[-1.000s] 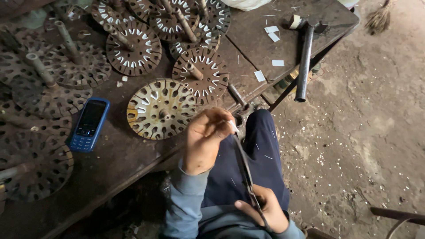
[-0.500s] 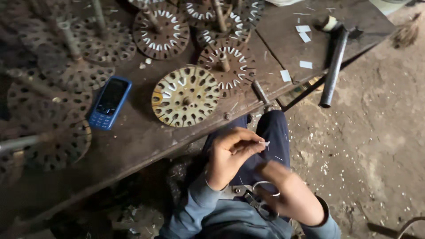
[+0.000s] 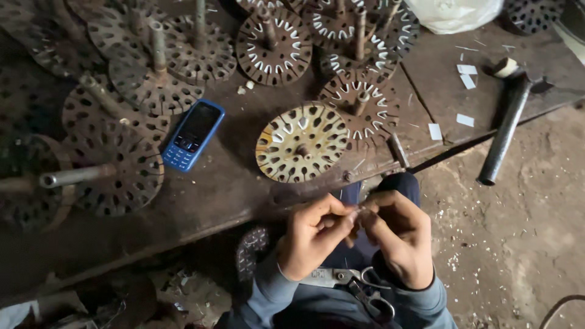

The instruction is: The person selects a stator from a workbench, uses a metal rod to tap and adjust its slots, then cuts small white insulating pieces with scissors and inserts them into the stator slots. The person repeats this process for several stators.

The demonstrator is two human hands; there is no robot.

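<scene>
Pale slip (image 3: 358, 211) pinched between two hands (image 3: 359, 240); one scissors (image 3: 365, 291).

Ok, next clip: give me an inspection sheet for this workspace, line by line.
Surface: worn dark wooden bench, dusty and scratched.
Job's things: a small pale strip pinched between both hands; scissors lying in the lap.
Clutter: rusty slotted discs on shafts across the bench, one paler disc near the edge; blue phone; hammer; white paper bits; white bag.
Grippers: left hand and right hand meet fingertip to fingertip over the lap, both closed on the strip.
Cables: a dark cable at the bottom right corner.
Surroundings: bare dirt floor with white scraps; debris under the bench.
</scene>
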